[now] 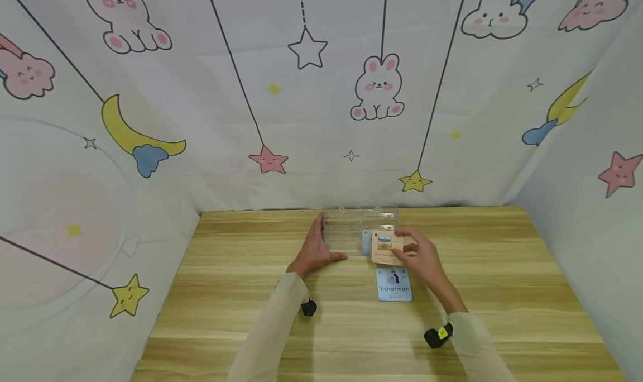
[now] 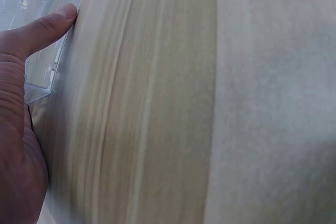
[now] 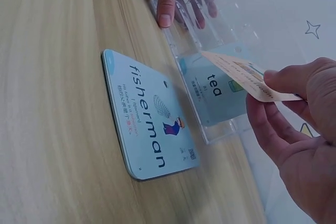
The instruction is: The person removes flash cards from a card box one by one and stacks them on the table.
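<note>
My left hand grips the left end of a clear plastic card rack, thumb along its front edge. In the left wrist view the thumb lies against that edge. My right hand pinches a tan picture card between thumb and fingers, tilted over the rack's right half. Beneath it, a light blue card reading "tea" lies in the rack, partly covered by the tan card in the head view. Just in front of the rack sits a stack of blue cards with "fisherman" on top.
The wood-grain table spreads out around the rack and cards. Behind the rack hangs a white cloth printed with stars, rabbits and clouds, which also encloses both sides. Each wrist carries a small black camera.
</note>
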The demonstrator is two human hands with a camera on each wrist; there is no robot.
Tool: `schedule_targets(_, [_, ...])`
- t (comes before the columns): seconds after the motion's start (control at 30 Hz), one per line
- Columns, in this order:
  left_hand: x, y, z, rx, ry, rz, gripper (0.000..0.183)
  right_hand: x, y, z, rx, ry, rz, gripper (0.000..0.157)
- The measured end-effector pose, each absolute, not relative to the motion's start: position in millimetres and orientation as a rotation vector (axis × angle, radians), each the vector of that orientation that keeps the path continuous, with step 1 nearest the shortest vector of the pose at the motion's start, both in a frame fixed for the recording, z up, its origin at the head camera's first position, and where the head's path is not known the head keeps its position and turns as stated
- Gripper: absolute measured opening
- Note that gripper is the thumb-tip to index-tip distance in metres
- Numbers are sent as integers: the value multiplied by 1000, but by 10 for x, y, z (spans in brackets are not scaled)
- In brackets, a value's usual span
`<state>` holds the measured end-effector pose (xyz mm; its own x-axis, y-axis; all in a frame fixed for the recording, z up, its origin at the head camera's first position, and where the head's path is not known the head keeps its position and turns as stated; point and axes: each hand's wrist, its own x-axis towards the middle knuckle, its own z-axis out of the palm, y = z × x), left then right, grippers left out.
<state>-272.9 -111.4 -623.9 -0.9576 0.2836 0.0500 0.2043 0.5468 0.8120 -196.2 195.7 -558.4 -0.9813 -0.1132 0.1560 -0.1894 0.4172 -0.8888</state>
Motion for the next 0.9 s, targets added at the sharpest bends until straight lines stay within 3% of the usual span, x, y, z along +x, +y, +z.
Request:
schedule_targets(0.33, [-2704,-1113,-6179,432,2694,1369,137,-1847,2042,-5618,224,-2699,1660,50])
schedule_targets(0.9, [-2711,-1100,-6201,473,2684,1451,135,-1601,2158,-5767,209,-2750,1800,47])
